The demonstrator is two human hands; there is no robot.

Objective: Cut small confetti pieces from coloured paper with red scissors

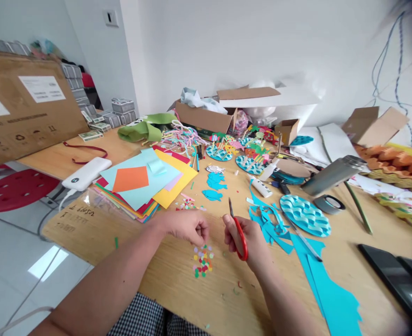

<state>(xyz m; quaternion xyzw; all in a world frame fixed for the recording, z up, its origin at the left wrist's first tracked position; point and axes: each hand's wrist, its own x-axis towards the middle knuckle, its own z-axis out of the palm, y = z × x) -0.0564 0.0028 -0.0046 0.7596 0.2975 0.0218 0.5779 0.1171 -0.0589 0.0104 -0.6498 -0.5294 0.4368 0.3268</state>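
My right hand (245,239) grips red-handled scissors (237,232), blades pointing up and away. My left hand (188,226) is curled in a loose pinch just left of the scissors; whatever it pinches is too small to name. Below both hands a small heap of coloured paper dots (202,260) lies on the wooden table (178,289). Blue paper fish cut-outs (214,183) lie beyond the hands.
A stack of coloured paper sheets (143,183) and a white power bank (86,173) sit to the left. Blue paper scraps (311,266), a round wavy blue disc (305,214), a glue tube (261,186), a metal flask (333,174), tape and a dark phone (395,275) are right. Cardboard boxes stand behind.
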